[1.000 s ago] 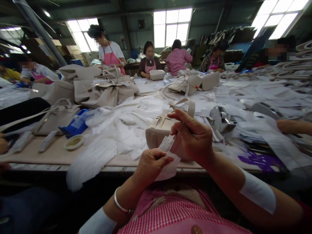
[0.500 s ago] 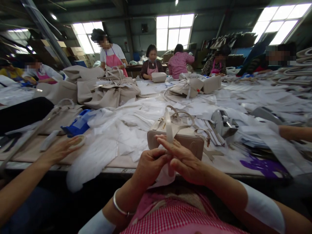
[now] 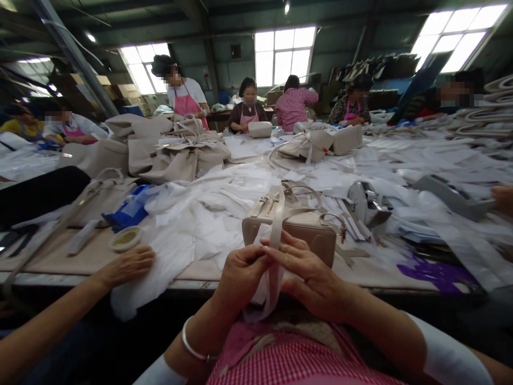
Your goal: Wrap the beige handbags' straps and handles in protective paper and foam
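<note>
A beige handbag (image 3: 296,230) stands at the table's front edge before me. Its beige strap (image 3: 277,219) arches up and hangs over the edge, with a thin white wrapping sheet (image 3: 260,297) inside the loop. My left hand (image 3: 244,272) is closed in a pinch on the sheet, beside the strap. My right hand (image 3: 308,272) is closed around the strap from the right, its forefinger meeting the left fingertips. What lies between the fingertips is partly hidden.
At left, a co-worker's hand (image 3: 128,264) rests on white sheets near a tape roll (image 3: 125,238) and a blue tape dispenser (image 3: 127,208). A grey tape dispenser (image 3: 366,203) and purple material (image 3: 436,271) lie at right. Beige bags (image 3: 180,155) are piled behind; several people work across the table.
My right hand has lowered along the strap and its fingers have moved round it. More of the strap shows. The co-worker's left-side hand let go of the tape roll and moved onto the sheets.
</note>
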`<state>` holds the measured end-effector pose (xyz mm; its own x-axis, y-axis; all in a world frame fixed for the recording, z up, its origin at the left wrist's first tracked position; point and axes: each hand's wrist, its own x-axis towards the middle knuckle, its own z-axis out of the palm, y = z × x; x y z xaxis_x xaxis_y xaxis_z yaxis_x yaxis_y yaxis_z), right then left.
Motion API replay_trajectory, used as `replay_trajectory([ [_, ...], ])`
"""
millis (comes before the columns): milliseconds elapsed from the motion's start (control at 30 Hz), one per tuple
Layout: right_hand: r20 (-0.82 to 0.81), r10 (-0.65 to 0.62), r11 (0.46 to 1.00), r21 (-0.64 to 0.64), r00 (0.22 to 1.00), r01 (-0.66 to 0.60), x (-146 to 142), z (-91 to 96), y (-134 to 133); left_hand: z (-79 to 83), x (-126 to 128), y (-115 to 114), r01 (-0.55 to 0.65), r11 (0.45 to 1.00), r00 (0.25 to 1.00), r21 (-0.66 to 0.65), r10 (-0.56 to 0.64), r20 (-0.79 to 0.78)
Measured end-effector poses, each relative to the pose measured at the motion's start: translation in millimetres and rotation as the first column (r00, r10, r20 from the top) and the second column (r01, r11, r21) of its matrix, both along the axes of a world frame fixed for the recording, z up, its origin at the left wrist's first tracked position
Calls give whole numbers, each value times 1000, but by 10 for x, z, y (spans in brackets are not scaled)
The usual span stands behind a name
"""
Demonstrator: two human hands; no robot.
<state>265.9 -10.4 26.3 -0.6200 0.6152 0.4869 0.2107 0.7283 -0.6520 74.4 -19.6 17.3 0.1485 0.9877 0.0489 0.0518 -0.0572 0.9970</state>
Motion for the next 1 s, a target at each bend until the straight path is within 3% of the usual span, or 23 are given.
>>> replay_trajectory([
  [67, -3, 35, 998, -48, 999, -35, 89, -56, -39, -19, -18, -14, 12, 1000, 1000, 17, -12, -21],
  [133, -164, -117, 963, -260, 980, 71, 161, -87, -5, -38, -19, -44, -4, 997, 995, 81, 12, -95],
  [167, -249, -243, 898, -424, 937, 120, 177, -92, 30, -45, -12, -63, -17, 990, 990, 141, 37, -140],
  [200, -304, -359, 795, -595, 883, 119, 175, -90, 71, -50, 0, -83, -16, 978, 981, 210, 56, -185],
  [233, -325, -431, 673, -737, 842, 60, 154, -81, 117, -53, 15, -105, 3, 960, 972, 280, 63, -227],
  [300, -342, -457, 444, -888, 821, -123, 69, -47, 217, -57, 50, -146, 101, 915, 948, 390, 30, -316],
  [333, -357, -461, 363, -911, 813, -194, 17, -21, 274, -59, 67, -164, 166, 889, 930, 426, 3, -367],
  [367, -375, -484, 317, -917, 791, -241, -33, 12, 335, -60, 81, -180, 224, 866, 910, 448, -21, -414],
  [400, -394, -522, 304, -915, 757, -266, -75, 51, 399, -62, 91, -192, 265, 848, 892, 459, -35, -450],
  [433, -416, -565, 318, -907, 712, -277, -106, 96, 463, -63, 96, -200, 282, 841, 883, 461, -39, -468],
  [500, -493, -604, 394, -868, 626, -303, -126, 202, 568, -62, 88, -210, 249, 861, 891, 443, -25, -454],
  [567, -603, -557, 496, -793, 571, -354, -112, 311, 607, -58, 62, -217, 182, 894, 917, 408, -5, -399],
  [633, -689, -459, 563, -714, 561, -416, -100, 387, 564, -60, 26, -232, 133, 923, 940, 360, -3, -340],
  [767, -708, -290, 605, -657, 644, -450, -167, 332, 338, -101, -40, -268, 119, 964, 971, 240, -62, -232],
  [933, -543, -262, 668, -699, 798, -257, -293, 55, 99, -154, -67, -252, 80, 975, 967, 206, -26, -252],
  [1000, -537, -274, 638, -722, 798, -267, -290, 10, 91, -150, -53, -253, 71, 967, 961, 244, -1, -275],
])
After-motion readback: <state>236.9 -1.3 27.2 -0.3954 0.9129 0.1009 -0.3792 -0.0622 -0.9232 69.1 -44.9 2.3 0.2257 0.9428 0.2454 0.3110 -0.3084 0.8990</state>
